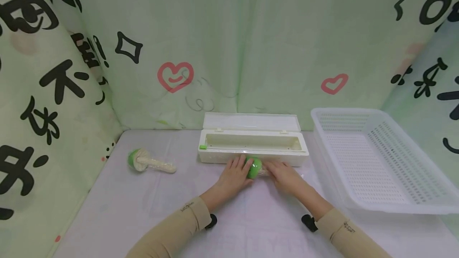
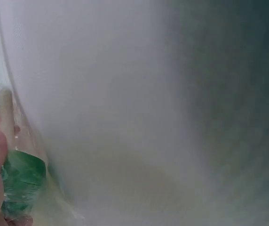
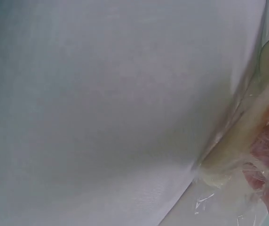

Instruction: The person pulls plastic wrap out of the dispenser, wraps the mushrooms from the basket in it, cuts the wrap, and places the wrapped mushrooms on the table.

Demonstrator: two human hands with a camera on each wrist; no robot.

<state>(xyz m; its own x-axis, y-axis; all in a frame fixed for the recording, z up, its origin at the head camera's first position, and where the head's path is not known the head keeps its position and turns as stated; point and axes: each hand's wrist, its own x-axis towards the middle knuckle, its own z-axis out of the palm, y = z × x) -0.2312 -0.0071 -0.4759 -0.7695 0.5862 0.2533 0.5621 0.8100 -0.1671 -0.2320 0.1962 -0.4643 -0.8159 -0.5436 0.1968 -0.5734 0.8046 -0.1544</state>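
In the head view a mushroom-shaped thing with a green cap [image 1: 255, 168] and a beige stem lies by the front of a white lidded box [image 1: 229, 157]. My left hand [image 1: 233, 173] holds it at the cap, fingers bent over it. My right hand [image 1: 285, 176] grips the stem end together with clear plastic film. Crinkled film wraps the beige stem [image 3: 240, 136] in the right wrist view. The left wrist view shows the green cap [image 2: 24, 181] under shiny film, beside thumb and fingers. The hands partly hide the stem in the head view.
The box's lid [image 1: 251, 122] stands raised at the back, and a green slider [image 1: 203, 147] sits at its left end. A second green-capped, film-covered mushroom shape [image 1: 154, 163] lies at left. A white perforated basket [image 1: 346, 110] stands at right. Printed curtains [image 1: 287, 51] enclose the table.
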